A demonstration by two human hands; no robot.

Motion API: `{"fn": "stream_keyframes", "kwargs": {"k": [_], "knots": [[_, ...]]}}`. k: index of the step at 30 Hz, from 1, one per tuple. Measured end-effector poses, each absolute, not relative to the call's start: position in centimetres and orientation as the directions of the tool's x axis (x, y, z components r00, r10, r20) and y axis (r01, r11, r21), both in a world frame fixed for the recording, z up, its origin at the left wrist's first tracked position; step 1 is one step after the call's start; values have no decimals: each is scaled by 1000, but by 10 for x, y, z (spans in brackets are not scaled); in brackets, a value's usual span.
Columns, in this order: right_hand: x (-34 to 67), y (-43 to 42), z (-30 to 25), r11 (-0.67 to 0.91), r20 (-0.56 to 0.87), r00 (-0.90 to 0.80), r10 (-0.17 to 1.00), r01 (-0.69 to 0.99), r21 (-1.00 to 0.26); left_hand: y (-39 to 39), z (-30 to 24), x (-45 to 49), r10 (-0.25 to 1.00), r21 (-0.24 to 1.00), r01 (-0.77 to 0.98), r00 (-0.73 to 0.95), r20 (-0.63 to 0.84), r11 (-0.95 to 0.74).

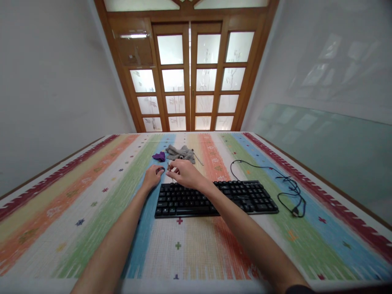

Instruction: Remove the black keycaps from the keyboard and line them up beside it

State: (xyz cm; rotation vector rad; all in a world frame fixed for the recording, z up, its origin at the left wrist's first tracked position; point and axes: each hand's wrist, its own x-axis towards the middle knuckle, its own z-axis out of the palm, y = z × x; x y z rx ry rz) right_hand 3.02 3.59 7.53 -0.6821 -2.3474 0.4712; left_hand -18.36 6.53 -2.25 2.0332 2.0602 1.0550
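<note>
On a table spread with a striped, many-coloured cloth (92, 212), two bare forearms are seen reaching forward from the bottom edge. The left hand (152, 176) is curled loosely around a small dark object (159, 170), which is held just above the cloth, beyond the upper left corner of a black keyboard (239, 196); what the object is cannot be made out. The right hand (185, 173) is held over the far left edge of the keyboard, its fingertips drawn together in a pinch on a thin wiry item (169, 166) that is too small to identify. The two hands are nearly touching. A black cable (288, 188) is looped on the cloth from behind the keyboard to its right end. Just beyond the hands, a crumpled grey rag (180, 153) is laid beside a small purple scrap (159, 156) at its left. A wooden door with frosted glass panes (190, 81) is seen behind the table.
</note>
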Motion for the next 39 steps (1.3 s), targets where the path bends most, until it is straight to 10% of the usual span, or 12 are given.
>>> {"fn": "stream_keyframes", "kwargs": {"k": [39], "knots": [[40,64,54,667,383,-598,704,373,-645,75,-30,-190,901,518,854,-187,391,-48]]}}
